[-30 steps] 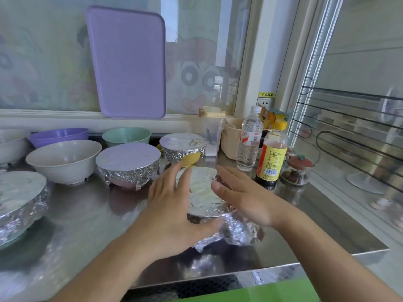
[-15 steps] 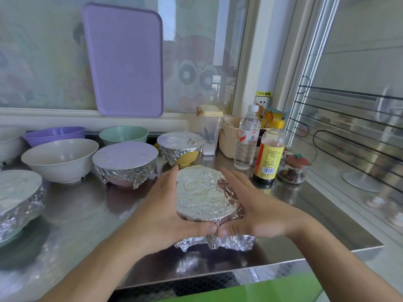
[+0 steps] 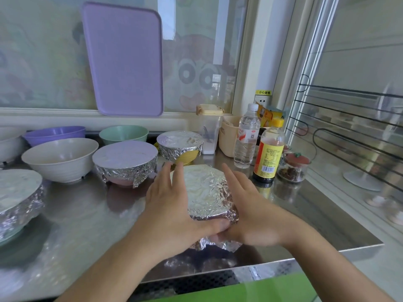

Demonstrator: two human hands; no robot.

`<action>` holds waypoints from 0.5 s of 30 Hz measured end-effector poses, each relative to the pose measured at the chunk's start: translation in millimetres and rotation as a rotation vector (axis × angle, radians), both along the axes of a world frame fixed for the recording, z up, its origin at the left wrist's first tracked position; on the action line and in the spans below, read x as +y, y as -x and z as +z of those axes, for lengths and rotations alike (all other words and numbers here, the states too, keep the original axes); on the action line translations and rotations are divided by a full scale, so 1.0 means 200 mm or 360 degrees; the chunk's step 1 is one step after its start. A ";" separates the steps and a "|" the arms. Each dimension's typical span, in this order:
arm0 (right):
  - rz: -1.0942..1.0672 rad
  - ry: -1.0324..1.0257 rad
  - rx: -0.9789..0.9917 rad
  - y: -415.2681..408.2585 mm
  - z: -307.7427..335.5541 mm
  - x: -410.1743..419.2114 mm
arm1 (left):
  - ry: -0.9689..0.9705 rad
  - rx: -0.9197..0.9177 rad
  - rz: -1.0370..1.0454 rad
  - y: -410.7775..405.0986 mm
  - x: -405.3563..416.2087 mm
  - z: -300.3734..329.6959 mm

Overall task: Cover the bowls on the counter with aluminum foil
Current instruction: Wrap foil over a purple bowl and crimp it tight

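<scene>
A bowl wrapped in crinkled aluminum foil (image 3: 207, 192) stands near the front edge of the steel counter (image 3: 76, 225). My left hand (image 3: 172, 212) cups its left side and my right hand (image 3: 248, 210) cups its right side, thumbs meeting at the near rim, pressing the foil down. Three more foil-covered bowls stand around: a pink one (image 3: 125, 164), a yellow one (image 3: 180, 146) and a large one at the far left (image 3: 18, 197). Uncovered bowls sit behind: cream (image 3: 60, 159), purple (image 3: 54, 134), green (image 3: 124, 134) and a white one at the left edge (image 3: 8, 142).
To the right of the bowl stand a water bottle (image 3: 246, 138), a sauce bottle with a yellow cap (image 3: 269, 153) and a small glass jar (image 3: 293, 166). A beige basket (image 3: 227, 136) and clear container (image 3: 209, 131) are behind. A purple tray (image 3: 124, 59) leans on the window.
Both hands slid from the bowl's top down around its sides, and the thumbs now press the foil against the near rim. The loose foil skirt in front is tucked tighter.
</scene>
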State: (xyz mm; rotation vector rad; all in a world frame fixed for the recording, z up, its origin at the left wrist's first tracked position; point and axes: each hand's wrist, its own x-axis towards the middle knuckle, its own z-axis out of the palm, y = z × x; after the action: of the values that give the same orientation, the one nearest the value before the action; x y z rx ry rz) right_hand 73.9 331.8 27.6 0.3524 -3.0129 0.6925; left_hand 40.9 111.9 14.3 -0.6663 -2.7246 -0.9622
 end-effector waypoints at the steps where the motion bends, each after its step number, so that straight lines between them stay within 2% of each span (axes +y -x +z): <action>1: 0.0026 0.0009 -0.0083 -0.01 0.02 0.03 | -0.0018 0.0032 0.0018 0.00 0.01 -0.01; 4: 0.0103 0.0228 -0.0164 -0.04 0.12 0.09 | -0.0108 0.0039 0.0008 0.01 -0.01 -0.02; 7: 0.0012 0.0533 -0.0005 0.03 0.15 0.09 | -0.0093 0.0068 -0.0037 0.02 -0.03 -0.02; 11: 0.0032 0.0474 0.0049 0.18 0.09 0.00 | -0.0072 0.0113 -0.0095 0.02 -0.03 -0.02; 15: 0.0051 0.0275 0.0067 0.20 0.07 -0.07 | -0.0108 0.0148 -0.0174 0.03 -0.04 -0.02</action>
State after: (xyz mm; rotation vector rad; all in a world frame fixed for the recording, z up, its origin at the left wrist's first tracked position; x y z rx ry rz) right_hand 33.5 318.4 41.2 0.4033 -2.8861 0.9274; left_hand 35.1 103.1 9.4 -0.8329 -2.5858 -1.0158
